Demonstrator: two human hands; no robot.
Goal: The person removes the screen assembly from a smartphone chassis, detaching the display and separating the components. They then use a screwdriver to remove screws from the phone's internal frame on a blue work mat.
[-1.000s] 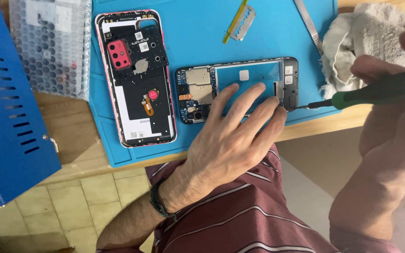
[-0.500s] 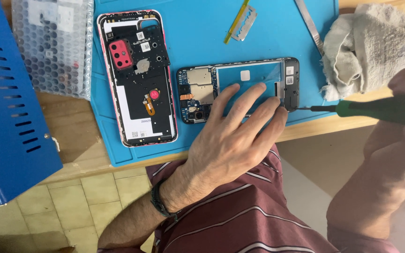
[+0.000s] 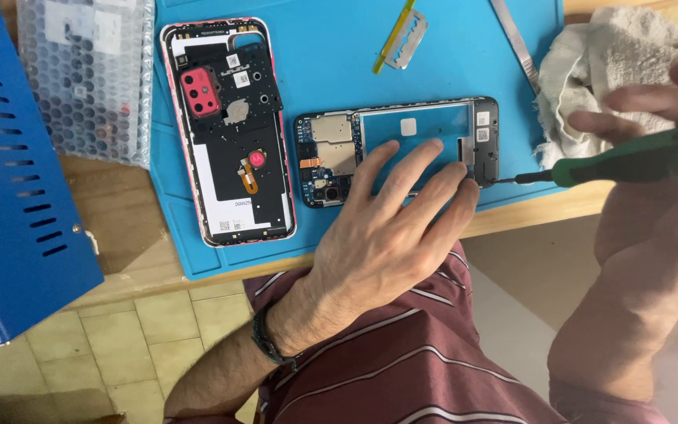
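Phone frame, opened and showing its circuit board, is laid lengthwise on the blue mat, close to the mat's near edge. One such frame is counted, along with one phone back shell with a red camera block, one green-handled screwdriver, one razor blade, one pair of metal tweezers, one white cloth, one sheet of bubble wrap and one blue metal case. The mat is seen to overhang the wooden table edge slightly, and bare mat is left between the shell and the frame and above the frame. The frame is pressed flat by the left hand, fingers spread across its lower rail, palm down, wrist bent back over the striped shirt. The screwdriver is held closed in the right hand, level, its tip set against the frame's right end.
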